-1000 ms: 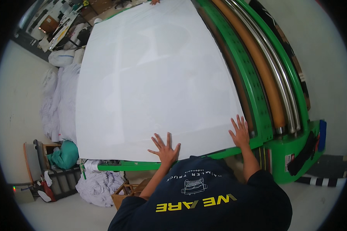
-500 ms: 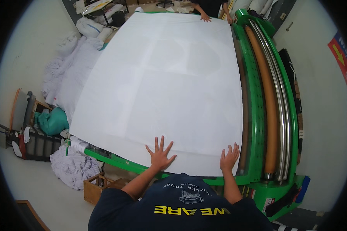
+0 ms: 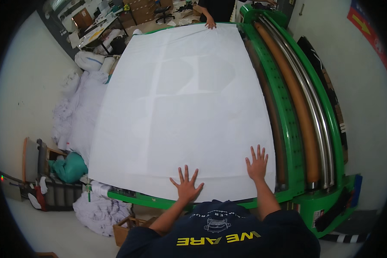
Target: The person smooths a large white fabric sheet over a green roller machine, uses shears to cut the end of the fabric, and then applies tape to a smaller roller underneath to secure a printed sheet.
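A large white sheet (image 3: 180, 112) covers the bed of a green machine (image 3: 284, 120), with faint grey shapes showing through it. My left hand (image 3: 186, 185) lies on it near the front edge, fingers spread. My right hand (image 3: 257, 165), also flat with fingers apart, rests near the sheet's right front corner, beside the long brown roller (image 3: 294, 103) and steel rollers (image 3: 318, 120). At the far end, another person (image 3: 210, 9) in dark clothing has a hand (image 3: 210, 22) on the sheet's back edge.
Piled pale fabric (image 3: 81, 116) lines the left side, near a teal bundle (image 3: 69, 167). A wooden crate (image 3: 124, 230) and a heap of cloth (image 3: 99, 213) lie on the floor. Behind are a cluttered table (image 3: 99, 30) and an office chair (image 3: 163, 13).
The view has shifted, bringing more of the far end and the other person into sight. Both my hands remain spread on the sheet's front part, moved only slightly.
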### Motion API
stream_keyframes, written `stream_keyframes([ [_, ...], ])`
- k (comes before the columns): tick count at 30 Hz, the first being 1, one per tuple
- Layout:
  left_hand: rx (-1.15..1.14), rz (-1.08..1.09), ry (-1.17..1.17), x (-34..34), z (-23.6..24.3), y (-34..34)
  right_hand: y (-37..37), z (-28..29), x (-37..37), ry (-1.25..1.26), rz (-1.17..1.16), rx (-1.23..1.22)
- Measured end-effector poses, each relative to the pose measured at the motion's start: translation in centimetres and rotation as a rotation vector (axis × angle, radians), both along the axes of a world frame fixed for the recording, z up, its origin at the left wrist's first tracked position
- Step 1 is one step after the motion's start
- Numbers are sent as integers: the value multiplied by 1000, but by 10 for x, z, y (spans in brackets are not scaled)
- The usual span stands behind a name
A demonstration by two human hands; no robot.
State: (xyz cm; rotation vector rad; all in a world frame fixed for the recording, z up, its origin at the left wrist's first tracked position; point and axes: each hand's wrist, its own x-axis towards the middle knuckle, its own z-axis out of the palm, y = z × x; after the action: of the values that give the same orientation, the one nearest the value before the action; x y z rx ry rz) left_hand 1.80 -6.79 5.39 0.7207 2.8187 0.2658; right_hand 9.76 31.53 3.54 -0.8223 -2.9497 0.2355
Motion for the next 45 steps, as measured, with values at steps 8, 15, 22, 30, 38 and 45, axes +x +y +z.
stream_keyframes([
  [8, 22, 271, 12, -16, -10, -27, 0, -2, 8, 0, -10, 30],
  [15, -8, 708, 136, -80, -31, -143, -8, 2, 1, -28, 9, 29],
  [22, -13, 736, 132, -77, -37, -167, -4, -8, 0, -51, 16, 84],
  [30, 18, 722, 148, -73, -35, -171, 1, -23, 0, -60, 27, 142],
  [38, -82, 1084, 237, -124, -69, -248, -2, -24, 5, -93, 0, 136],
  [45, 1199, 1597, 267, -176, -114, -513, -26, -20, -12, -105, 42, 58],
])
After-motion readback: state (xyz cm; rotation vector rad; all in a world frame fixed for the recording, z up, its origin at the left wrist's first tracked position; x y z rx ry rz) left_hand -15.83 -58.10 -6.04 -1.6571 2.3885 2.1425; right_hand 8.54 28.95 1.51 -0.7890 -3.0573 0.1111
